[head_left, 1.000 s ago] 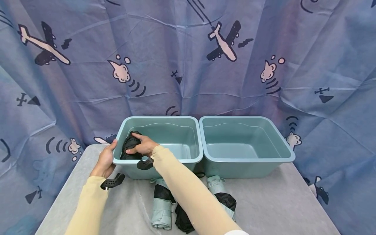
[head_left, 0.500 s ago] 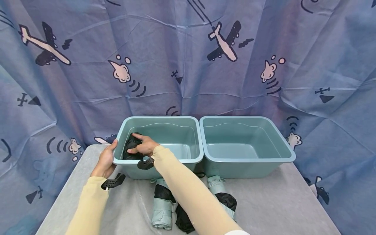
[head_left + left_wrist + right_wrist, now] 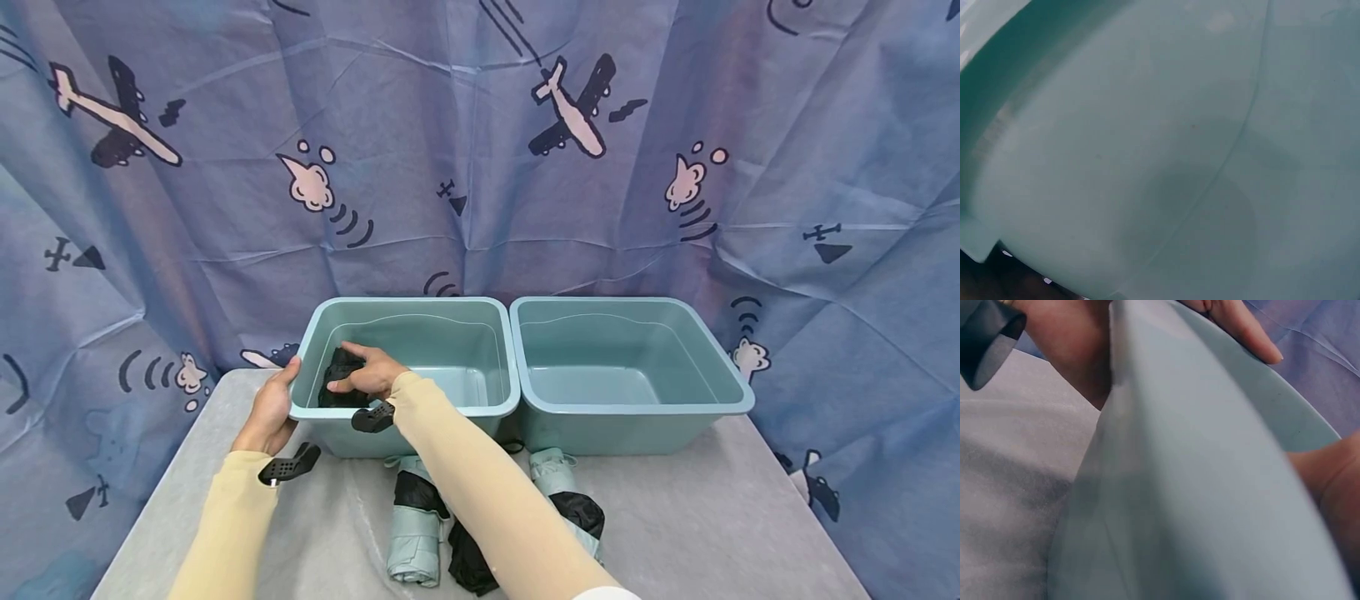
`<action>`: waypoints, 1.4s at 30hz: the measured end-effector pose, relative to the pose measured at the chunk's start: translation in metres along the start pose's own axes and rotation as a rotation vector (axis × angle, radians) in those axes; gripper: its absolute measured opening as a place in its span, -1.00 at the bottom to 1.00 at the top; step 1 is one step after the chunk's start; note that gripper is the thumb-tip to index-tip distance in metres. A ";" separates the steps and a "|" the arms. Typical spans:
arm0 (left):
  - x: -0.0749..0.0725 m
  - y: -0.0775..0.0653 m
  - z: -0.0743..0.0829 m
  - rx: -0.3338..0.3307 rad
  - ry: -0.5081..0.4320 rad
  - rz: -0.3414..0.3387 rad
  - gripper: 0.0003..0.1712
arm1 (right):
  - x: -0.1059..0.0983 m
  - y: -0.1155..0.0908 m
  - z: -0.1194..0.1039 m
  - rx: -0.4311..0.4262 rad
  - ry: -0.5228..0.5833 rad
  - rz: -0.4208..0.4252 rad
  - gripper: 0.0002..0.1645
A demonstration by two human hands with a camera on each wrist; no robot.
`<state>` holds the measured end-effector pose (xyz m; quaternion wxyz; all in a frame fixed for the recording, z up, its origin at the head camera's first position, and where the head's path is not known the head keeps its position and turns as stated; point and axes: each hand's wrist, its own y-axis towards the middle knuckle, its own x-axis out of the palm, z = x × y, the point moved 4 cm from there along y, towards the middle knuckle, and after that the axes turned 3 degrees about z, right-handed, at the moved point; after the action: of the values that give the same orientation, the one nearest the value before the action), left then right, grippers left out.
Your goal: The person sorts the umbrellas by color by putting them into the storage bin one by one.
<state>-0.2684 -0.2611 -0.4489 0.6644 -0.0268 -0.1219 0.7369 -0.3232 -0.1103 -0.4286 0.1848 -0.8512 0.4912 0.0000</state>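
In the head view my right hand (image 3: 369, 372) reaches into the left bin (image 3: 420, 411), a pale green plastic tub. Its thumb and index finger are spread over a black rolled-up fabric bundle (image 3: 339, 373) at the bin's left end, holding it. The other fingers are hidden. My left hand (image 3: 268, 414) grips the bin's left front corner from outside, thumb at the rim. The right wrist view shows the left hand (image 3: 1075, 350) against the bin wall (image 3: 1210, 456). In the left wrist view only the smooth green bin wall (image 3: 1116, 125) fills the picture.
A matching right bin (image 3: 637, 409) stands beside the left one. On the grey-covered table (image 3: 697, 517) in front lie a light green roll with a black band (image 3: 415, 542), another such roll (image 3: 553, 473) and a black bundle (image 3: 470, 562) partly behind the right forearm. A patterned curtain (image 3: 480, 208) hangs behind.
The black bundle has sunk lower in the left bin and shifted slightly right, with my right hand's fingertips following a little. My left hand has stayed at the bin's corner.
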 end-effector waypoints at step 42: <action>-0.001 -0.001 0.001 0.002 -0.006 0.011 -0.26 | -0.023 -0.021 -0.006 -0.036 0.131 -0.067 -0.02</action>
<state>-0.2681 -0.2619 -0.4474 0.6600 -0.0249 -0.1231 0.7407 -0.3185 -0.0829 -0.4121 0.1369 -0.8685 0.4735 -0.0530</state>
